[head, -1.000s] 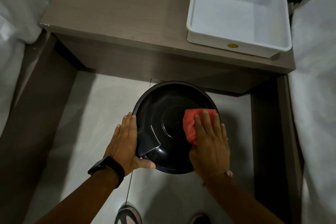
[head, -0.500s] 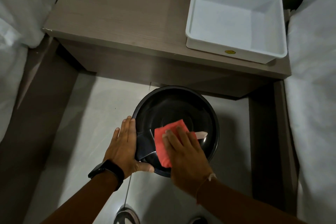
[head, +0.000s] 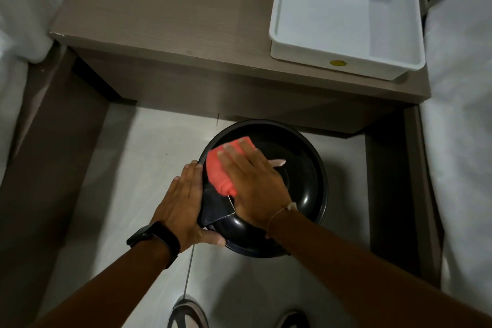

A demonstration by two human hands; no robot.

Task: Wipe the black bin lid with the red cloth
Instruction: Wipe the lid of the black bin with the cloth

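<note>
The round black bin lid (head: pixel 300 184) sits on a bin on the pale floor in front of a bedside table. My right hand (head: pixel 253 184) lies flat on the lid's upper left part and presses the red cloth (head: pixel 218 168) onto it, fingers spread over the cloth. My left hand (head: pixel 181 205) grips the lid's left rim, thumb hooked under the near edge. A black watch is on my left wrist. A dark flap on the lid shows between the two hands.
A brown wooden bedside table (head: pixel 165 21) stands just behind the bin, with an empty white plastic tub (head: pixel 346 61) on its right side. White bedding (head: pixel 463 114) flanks the narrow floor gap on both sides. My shoes (head: pixel 186 311) show at the bottom.
My right hand has swept the red cloth from the lid's right side across the middle to its upper left. My left hand has stayed on the left rim.
</note>
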